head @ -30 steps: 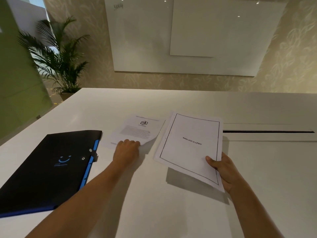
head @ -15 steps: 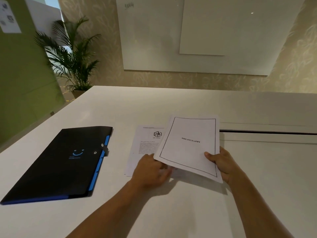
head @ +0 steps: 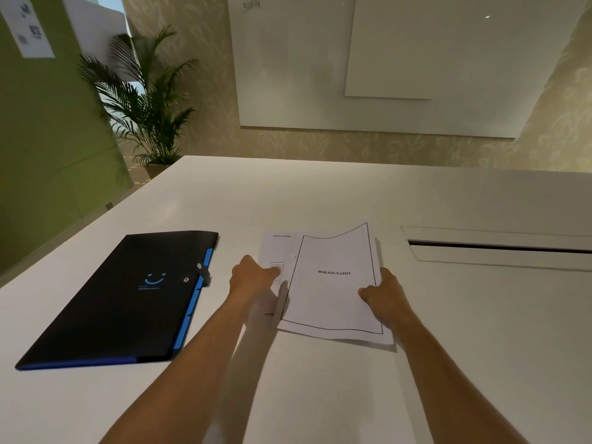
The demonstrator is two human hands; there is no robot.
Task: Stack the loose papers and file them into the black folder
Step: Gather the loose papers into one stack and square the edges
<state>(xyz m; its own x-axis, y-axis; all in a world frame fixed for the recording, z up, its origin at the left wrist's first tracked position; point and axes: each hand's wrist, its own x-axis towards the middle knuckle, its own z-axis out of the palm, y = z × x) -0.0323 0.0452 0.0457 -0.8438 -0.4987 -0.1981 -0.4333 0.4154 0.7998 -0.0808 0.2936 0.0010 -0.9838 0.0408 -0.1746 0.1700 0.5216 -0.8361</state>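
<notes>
The right hand [head: 386, 296] pinches the right edge of the bordered BIBLIOGRAPHY sheets [head: 333, 283] — thumb on top, fingers underneath — and holds them tilted off the white table [head: 320, 395], their far edge curling up. That lift looks meant to leave room for another page to slide under or square up against them. Just left of the BIBLIOGRAPHY sheets, partly tucked beneath their left edge, lies the printed page [head: 277, 251]; the left hand [head: 253, 278] rests on it, fingers bent and pressing, apparently to drag it in rather than grip it (whether any finger curls under the paper I cannot tell). Well to the left of the BIBLIOGRAPHY sheets sits the black folder [head: 128, 299], flat and closed with its clasp fastened — so filing has not begun, and stacking is the step in hand.
</notes>
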